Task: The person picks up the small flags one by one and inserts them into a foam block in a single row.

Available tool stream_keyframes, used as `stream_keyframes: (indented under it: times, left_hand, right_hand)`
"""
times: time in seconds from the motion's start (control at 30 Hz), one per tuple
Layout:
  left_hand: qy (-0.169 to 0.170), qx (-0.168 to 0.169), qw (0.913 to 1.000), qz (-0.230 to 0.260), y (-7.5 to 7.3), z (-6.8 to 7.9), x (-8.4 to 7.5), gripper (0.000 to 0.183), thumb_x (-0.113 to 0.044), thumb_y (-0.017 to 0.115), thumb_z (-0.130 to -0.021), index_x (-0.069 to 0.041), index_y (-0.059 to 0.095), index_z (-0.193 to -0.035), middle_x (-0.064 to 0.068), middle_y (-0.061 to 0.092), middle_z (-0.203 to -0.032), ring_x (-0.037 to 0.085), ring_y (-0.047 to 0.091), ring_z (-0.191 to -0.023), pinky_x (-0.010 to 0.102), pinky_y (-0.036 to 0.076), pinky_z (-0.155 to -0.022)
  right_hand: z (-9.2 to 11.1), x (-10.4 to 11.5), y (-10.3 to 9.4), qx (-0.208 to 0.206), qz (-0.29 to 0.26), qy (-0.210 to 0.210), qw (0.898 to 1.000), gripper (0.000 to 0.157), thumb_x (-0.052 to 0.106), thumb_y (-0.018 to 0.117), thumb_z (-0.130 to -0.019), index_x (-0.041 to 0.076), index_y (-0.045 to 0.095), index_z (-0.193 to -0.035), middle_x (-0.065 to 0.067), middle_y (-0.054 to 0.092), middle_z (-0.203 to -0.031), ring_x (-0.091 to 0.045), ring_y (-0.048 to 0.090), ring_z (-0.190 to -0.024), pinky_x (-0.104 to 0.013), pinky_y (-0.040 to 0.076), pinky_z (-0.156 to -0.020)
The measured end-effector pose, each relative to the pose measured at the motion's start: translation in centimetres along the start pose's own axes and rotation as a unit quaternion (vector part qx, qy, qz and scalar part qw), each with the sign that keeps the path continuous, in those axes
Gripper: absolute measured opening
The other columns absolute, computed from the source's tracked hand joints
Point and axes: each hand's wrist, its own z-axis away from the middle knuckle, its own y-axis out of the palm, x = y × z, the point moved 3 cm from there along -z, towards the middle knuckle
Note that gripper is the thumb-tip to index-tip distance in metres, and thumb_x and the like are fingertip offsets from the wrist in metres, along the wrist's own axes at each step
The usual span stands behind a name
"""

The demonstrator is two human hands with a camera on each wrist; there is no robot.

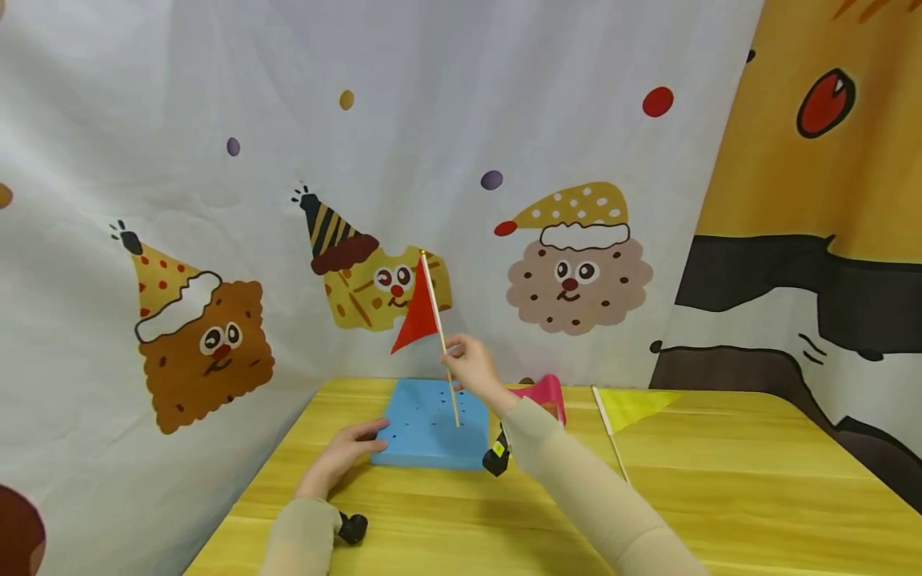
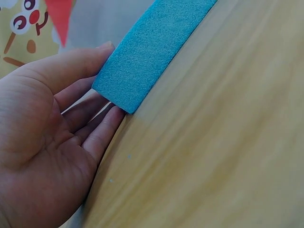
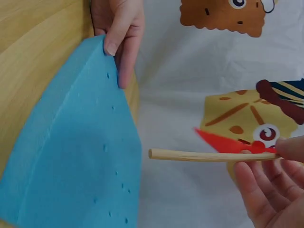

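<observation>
The right hand (image 1: 471, 368) has its grip closed on the wooden stick (image 3: 204, 157) of a red flag (image 1: 420, 318), the thumb on one side and the fingers on the other. The stick is tilted slightly, its top leaning left, and the red cloth hangs to the left of it. Its lower end hangs over a blue foam block (image 1: 425, 428), and the right wrist view shows that end apart from the foam. The block lies on the wooden desk (image 1: 403, 520), toward the far edge, with small holes (image 3: 105, 147) scattered over its top. At the block's left side is the left hand (image 1: 344, 452), its grip relaxed rather than closed round anything: the thumb rests on the top edge and the fingers lie along the side, touching the foam. Just right of the block, partly hidden behind the right sleeve (image 1: 576, 472), is a curled pink piece (image 1: 551, 388) of what looks like cloth. Farther right a yellow flag (image 1: 637, 406) lies on the desk, its stick running toward the near side until the sleeve covers it. Each wrist carries a small black device. Beyond the far edge hangs a white backdrop (image 1: 425, 72) printed with dots and smiling snacks in party hats.
</observation>
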Motion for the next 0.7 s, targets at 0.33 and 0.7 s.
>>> stream_keyframes:
  times: [0.33,0.7]
  left_hand:
    - [-0.007,0.000,0.9998,0.017,0.0,-0.4,-0.2,0.054,-0.021,0.069,-0.091,-0.008,0.053,-0.141,0.016,0.042,-0.148,0.038,0.033,-0.138,0.056,0.027,-0.110]
    - [-0.005,0.003,0.9998,0.018,0.0,-0.4,0.3,0.054,-0.021,0.069,-0.091,-0.007,0.053,-0.141,0.016,0.039,-0.150,0.039,0.034,-0.137,0.054,0.031,-0.108]
  right_hand:
    - [-1.3,-0.7,1.5,-0.052,-0.026,0.002,0.998,0.020,0.013,0.066,-0.094,0.007,0.060,-0.112,-0.012,0.062,-0.088,-0.041,0.067,-0.075,-0.037,0.057,-0.054]
    - [-1.8,-2.6,3.2,-0.107,-0.071,0.019,0.992,0.017,0.012,0.067,-0.092,0.009,0.064,-0.109,-0.011,0.063,-0.088,-0.028,0.066,-0.066,-0.042,0.058,-0.058]
